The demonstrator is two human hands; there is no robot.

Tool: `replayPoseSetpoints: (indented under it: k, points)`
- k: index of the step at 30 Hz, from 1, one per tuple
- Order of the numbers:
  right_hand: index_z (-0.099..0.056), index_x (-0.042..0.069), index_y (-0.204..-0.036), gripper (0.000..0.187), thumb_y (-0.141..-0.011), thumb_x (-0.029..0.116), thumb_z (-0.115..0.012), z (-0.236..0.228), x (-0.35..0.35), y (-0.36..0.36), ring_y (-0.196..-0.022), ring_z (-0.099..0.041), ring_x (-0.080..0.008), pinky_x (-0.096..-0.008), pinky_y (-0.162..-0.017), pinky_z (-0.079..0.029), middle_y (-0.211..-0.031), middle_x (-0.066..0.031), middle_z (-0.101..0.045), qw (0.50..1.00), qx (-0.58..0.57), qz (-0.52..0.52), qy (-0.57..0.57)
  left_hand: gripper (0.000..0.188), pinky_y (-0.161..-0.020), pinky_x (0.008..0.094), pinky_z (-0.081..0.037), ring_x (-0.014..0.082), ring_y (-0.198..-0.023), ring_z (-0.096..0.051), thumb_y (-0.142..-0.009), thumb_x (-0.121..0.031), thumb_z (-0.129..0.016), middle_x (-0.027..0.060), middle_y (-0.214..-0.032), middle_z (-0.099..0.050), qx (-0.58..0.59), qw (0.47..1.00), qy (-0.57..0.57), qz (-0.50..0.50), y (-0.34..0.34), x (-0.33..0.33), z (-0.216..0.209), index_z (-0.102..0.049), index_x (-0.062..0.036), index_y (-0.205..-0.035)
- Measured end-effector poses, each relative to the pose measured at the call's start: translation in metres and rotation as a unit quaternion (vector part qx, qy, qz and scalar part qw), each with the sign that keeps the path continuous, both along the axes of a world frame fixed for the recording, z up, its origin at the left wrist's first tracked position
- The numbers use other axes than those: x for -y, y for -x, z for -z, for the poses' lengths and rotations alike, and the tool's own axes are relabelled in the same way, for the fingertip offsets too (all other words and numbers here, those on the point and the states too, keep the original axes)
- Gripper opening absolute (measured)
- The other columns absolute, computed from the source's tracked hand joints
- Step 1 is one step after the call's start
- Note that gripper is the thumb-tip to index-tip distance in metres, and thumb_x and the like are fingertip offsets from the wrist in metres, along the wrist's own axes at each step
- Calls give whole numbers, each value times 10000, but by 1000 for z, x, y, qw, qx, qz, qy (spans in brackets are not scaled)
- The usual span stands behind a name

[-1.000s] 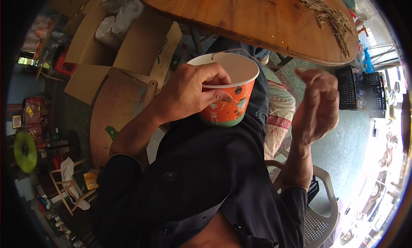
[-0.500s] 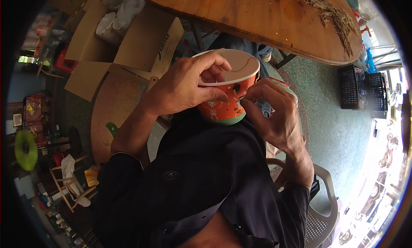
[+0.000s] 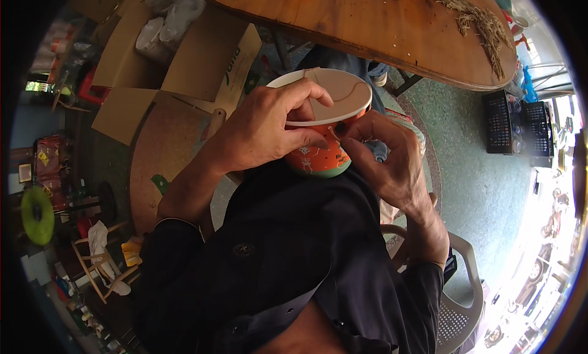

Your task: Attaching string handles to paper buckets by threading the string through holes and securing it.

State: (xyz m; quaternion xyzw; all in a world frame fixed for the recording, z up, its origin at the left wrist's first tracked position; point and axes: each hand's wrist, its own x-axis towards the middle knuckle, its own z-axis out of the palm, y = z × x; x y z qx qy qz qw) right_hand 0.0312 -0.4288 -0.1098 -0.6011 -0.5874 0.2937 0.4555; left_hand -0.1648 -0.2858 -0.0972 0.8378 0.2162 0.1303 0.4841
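So I've got this orange paper bucket [image 3: 315,161] with a green base at my 12 o'clock, sitting roughly on my lap as far as I can tell, white rim up. My left hand [image 3: 260,130] is clamped on its rim at about 9 o'clock, fingers inside, thumb outside. My right hand [image 3: 389,155] is at 3 o'clock, thumb and forefinger pinched together on a thin pale cord [image 3: 334,134] right by the wall; the tips themselves are partly hidden.

What could bite me: that cord's skinny, so a loose pinch could let it slip. Tug too hard and I reckon the paper might tear where it's attached. Squeeze too much with the left and the rim could buckle, or ease off and the whole bucket might tip.

Around me: worktop [image 3: 367,38] from 11 to 1, its edge just past the bucket, so not much forward room. Dry fibre bundle [image 3: 478,23] on it at 1. Open cardboard box [image 3: 202,54] at 11, black crates [image 3: 499,124] at 2, and a chair [image 3: 462,293] at 4, its arm near my right forearm.
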Motion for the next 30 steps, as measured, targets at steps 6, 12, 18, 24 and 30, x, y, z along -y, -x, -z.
replayPoseSetpoints:
  k: [6, 12, 18, 24, 30]
  points:
    - [-705, -32, -900, 112, -877, 73, -733, 5, -1, -1, -776, -698, -212, -340, -699, -533, -854, -128, -717, 1000, -11, 8, 9, 462, -750, 327, -592, 129, -806, -682, -838, -35, -842, 46, -823, -704, -6, 1000, -9, 5, 0, 0, -1, -617, -25, -1241]
    - [-705, -34, -885, 105, -875, 65, -739, 2, 0, 4, -774, -698, -208, -336, -706, -540, -878, -132, -722, 999, -14, 27, 7, 460, -760, 333, -599, 134, -818, -684, -833, -45, -850, 48, -830, -704, -17, 1000, 2, -3, -1, 1, 0, -623, -25, -1232]
    - [-705, -30, -880, 95, -875, 59, -740, 6, 0, 8, -771, -723, -238, -352, -686, -552, -891, -135, -725, 999, 20, 42, -23, 478, -755, 324, -592, 128, -815, -674, -821, -64, -865, 44, -849, -697, 10, 1000, -22, -2, -1, 0, 6, -634, -32, -1238]
    - [-701, -17, -882, 93, -869, 62, -748, 8, -1, 10, -768, -734, -284, -370, -669, -558, -888, -138, -726, 997, 43, 48, -44, 450, -735, 297, -570, 104, -773, -623, -880, -91, -828, 65, -1085, -655, 35, 997, -62, 15, -2, 0, 2, -633, -8, -1277]
    - [-708, -13, -888, 84, -867, 52, -756, 9, -2, 11, -764, -736, -278, -370, -669, -562, -893, -135, -732, 996, 52, 51, -50, 271, -799, 288, -556, 145, -887, -652, -1037, 5, -577, 106, -1141, -631, 87, 995, 5, 57, 0, -17, 6, -641, 32, -1299]
